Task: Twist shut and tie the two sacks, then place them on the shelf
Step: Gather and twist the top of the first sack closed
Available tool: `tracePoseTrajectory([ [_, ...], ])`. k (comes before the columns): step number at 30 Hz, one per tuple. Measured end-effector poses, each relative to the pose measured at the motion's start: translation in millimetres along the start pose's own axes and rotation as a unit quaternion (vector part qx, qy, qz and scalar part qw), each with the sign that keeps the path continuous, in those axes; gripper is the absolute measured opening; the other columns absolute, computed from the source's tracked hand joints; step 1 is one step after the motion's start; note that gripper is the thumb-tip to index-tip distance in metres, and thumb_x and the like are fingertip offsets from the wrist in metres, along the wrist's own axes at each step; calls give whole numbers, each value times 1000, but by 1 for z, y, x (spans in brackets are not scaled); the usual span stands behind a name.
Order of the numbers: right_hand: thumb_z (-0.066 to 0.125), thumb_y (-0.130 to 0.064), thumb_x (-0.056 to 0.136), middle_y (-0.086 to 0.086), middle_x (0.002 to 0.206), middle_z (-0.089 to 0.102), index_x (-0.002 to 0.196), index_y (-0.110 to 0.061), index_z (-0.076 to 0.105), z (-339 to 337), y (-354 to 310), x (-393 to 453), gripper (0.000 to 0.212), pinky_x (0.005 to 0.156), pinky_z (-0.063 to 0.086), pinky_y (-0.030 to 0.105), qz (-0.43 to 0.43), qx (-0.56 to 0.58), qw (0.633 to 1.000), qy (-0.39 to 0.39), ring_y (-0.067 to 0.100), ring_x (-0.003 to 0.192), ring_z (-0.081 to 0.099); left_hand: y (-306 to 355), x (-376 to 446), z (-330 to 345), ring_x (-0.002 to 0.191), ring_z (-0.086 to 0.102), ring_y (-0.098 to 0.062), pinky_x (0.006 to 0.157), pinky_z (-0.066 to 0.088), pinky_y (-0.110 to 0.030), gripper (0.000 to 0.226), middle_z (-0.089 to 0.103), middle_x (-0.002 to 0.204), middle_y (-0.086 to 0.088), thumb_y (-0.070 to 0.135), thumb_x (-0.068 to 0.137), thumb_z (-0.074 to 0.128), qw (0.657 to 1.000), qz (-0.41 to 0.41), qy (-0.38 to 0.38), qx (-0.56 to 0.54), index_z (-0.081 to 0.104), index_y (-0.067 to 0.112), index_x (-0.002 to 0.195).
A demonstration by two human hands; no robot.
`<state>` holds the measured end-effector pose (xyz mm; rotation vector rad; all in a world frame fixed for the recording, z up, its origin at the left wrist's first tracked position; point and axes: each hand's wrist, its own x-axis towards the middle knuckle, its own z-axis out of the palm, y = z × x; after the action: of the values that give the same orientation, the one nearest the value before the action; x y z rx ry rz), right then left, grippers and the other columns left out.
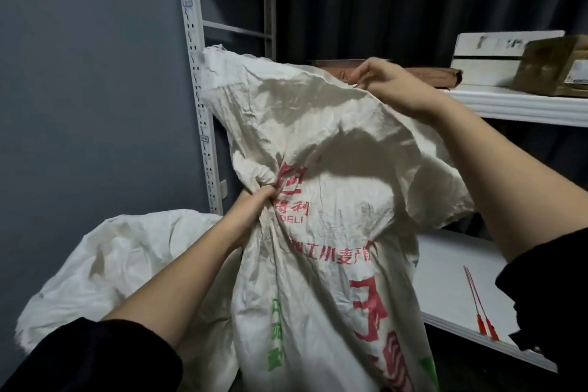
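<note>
A white woven sack (331, 264) with red and green print stands upright in front of me. Its loose top (286, 99) rises above a bunched neck. My left hand (251, 210) grips that gathered neck on the left side. My right hand (388, 83) pinches the sack's upper edge, held high at the right. A second white sack (111, 258) lies slumped low at the left, behind my left forearm; its mouth is hidden.
White shelf boards (521, 102) run along the right, the upper one carrying boxes (496, 54) and brown packages. Two red-handled ties (480, 309) lie on the lower board (445, 280). A perforated white upright (200, 99) stands at the left against a grey wall.
</note>
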<state>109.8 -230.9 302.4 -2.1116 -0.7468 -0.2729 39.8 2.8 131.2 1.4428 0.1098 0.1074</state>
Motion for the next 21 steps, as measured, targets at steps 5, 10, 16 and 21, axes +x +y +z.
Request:
tracePoseTrajectory([
  [5,68,-21,85,-9,109,55,107,-24,50,-3,24,3,29,84,38,30,-20,-253,961,-106,11,100,53,-2,3,-4,78,70,-9,67,54,-15,31,72,95,-5,2,80,70,997,57,-41,25,64,7,110],
  [10,55,-16,93,-5,155,28,133,-21,51,-3,56,13,41,117,14,44,-112,-516,848,-46,22,146,12,-3,4,-8,81,70,-7,66,54,-13,38,72,98,0,4,85,65,997,47,-39,41,59,9,122],
  [16,49,-19,91,13,101,66,93,-2,59,13,35,8,19,81,48,45,-36,-240,970,14,30,96,61,0,1,-9,74,71,-6,66,54,-18,33,75,86,4,9,91,58,994,2,-82,68,58,8,124],
  [21,50,-29,94,-8,59,41,60,-20,39,45,-11,10,38,54,27,28,-40,-102,982,152,5,55,35,-4,0,16,105,52,5,67,37,8,49,53,122,16,23,94,58,984,127,-31,121,43,19,140],
])
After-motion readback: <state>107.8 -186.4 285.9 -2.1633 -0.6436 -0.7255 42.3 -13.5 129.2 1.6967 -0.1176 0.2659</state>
